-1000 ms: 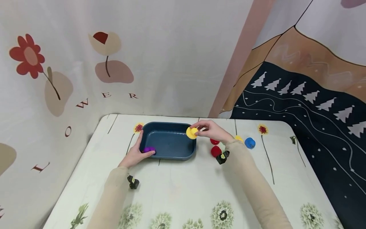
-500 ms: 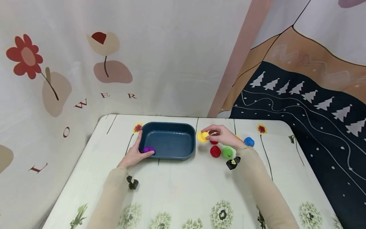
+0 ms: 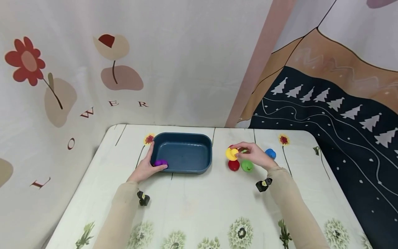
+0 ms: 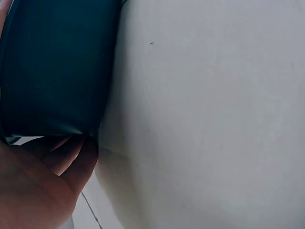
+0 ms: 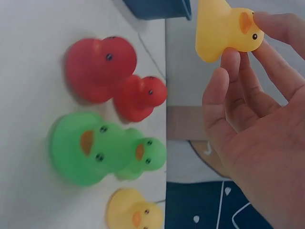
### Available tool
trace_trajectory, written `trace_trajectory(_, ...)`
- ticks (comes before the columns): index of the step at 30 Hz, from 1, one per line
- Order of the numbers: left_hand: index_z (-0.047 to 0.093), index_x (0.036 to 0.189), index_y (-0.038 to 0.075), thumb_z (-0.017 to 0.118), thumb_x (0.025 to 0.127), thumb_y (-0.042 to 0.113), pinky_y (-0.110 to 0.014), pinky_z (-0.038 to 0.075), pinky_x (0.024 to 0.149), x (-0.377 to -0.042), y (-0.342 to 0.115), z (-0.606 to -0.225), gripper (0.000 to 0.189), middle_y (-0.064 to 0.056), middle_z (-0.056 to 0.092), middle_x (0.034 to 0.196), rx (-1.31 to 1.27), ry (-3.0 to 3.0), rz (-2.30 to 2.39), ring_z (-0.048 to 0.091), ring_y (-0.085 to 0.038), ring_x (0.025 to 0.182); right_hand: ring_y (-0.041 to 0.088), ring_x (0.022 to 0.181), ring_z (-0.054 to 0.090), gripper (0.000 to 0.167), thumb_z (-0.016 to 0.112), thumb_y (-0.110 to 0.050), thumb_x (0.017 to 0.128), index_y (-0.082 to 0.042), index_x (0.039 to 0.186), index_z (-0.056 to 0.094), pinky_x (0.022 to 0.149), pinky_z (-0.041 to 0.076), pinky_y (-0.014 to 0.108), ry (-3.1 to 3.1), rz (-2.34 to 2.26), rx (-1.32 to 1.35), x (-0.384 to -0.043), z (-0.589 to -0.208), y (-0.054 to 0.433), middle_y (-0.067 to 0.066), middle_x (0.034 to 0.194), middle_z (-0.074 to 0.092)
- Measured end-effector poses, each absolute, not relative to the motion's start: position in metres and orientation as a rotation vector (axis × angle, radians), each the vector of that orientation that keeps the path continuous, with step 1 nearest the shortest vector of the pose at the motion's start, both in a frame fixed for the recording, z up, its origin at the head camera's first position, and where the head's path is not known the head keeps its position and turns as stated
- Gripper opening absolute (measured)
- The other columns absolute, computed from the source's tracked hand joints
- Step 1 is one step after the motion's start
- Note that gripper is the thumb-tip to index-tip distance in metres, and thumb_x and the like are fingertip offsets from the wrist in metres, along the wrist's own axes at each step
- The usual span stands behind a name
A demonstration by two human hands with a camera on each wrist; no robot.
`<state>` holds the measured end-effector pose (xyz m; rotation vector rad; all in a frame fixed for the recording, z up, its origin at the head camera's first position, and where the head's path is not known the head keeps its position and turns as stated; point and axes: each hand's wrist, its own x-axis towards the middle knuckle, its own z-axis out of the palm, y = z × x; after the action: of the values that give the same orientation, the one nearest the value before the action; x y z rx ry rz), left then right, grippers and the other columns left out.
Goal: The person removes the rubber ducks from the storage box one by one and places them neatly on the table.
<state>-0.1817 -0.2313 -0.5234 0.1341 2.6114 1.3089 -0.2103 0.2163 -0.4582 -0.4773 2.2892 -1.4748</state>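
In the head view my left hand [image 3: 146, 168] grips the left end of a dark blue rectangular tray [image 3: 186, 171], fingers along its outer wall and thumb over the near rim. A purple toy [image 3: 160, 163] lies inside by that thumb. My right hand [image 3: 254, 155] pinches a yellow rubber duck [image 5: 226, 33] by its head and body, raised over the ducks right of the tray. Below it in the right wrist view sit a larger red duck [image 5: 97, 69] and a smaller red one [image 5: 136, 98], beside a large green duck [image 5: 81, 148] and a small green one [image 5: 150, 155].
Another yellow duck [image 5: 128, 207] sits past the green ones in the right wrist view. A blue duck [image 3: 270, 153] stands to the right, behind my right hand. The flower-patterned tablecloth [image 3: 192, 204] meets a printed curtain [image 3: 186, 69] at the back.
My right hand has carried the yellow duck rightward from the tray's right rim to over the red ducks. My left hand keeps its grip on the tray, which stays in place.
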Motion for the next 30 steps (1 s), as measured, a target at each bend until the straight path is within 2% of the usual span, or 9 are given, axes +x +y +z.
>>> trace_trajectory(8, -0.013, 0.155, 0.027, 0.077, 0.082, 0.042, -0.065, 0.021, 0.106, -0.182, -0.231, -0.524, 0.116, -0.018, 0.001, 0.16, 0.15, 2.603, 1.321, 0.016, -0.049, 0.139, 0.031, 0.108, 0.05, 0.034, 0.063, -0.012, 0.094, -0.002, 0.126, 0.063, 0.095, 0.042, 0.041, 2.347, -1.41, -0.43, -0.201, -0.458, 0.232, 0.015, 0.125, 0.058)
trace_trajectory(19, -0.013, 0.154, 0.028, 0.077, 0.082, 0.04, -0.065, 0.022, 0.106, -0.183, -0.231, -0.524, 0.117, -0.015, 0.0, 0.16, 0.14, 2.602, 1.314, 0.017, -0.048, 0.139, 0.029, 0.106, 0.055, 0.03, 0.064, -0.012, 0.093, -0.004, 0.123, 0.065, 0.092, 0.046, 0.034, 2.444, -1.379, -0.42, -0.194, -0.471, 0.258, 0.014, 0.126, 0.058)
trace_trajectory(25, -0.013, 0.155, 0.025, 0.078, 0.081, 0.042, -0.065, 0.022, 0.106, -0.183, -0.231, -0.523, 0.118, -0.016, -0.001, 0.16, 0.153, 2.598, 1.322, 0.017, -0.049, 0.139, 0.029, 0.105, 0.053, 0.03, 0.063, -0.01, 0.093, -0.002, 0.122, 0.065, 0.09, 0.046, 0.034, 2.468, -1.367, -0.422, -0.191, -0.475, 0.273, 0.016, 0.128, 0.056)
trace_trajectory(30, -0.013, 0.155, 0.025, 0.078, 0.081, 0.039, -0.064, 0.022, 0.106, -0.183, -0.232, -0.524, 0.117, -0.016, -0.001, 0.16, 0.167, 2.602, 1.324, 0.017, -0.048, 0.139, 0.028, 0.104, 0.053, 0.031, 0.064, -0.008, 0.093, -0.001, 0.123, 0.064, 0.087, 0.047, 0.029, 2.484, -1.358, -0.379, -0.185, -0.477, 0.284, 0.017, 0.124, 0.057)
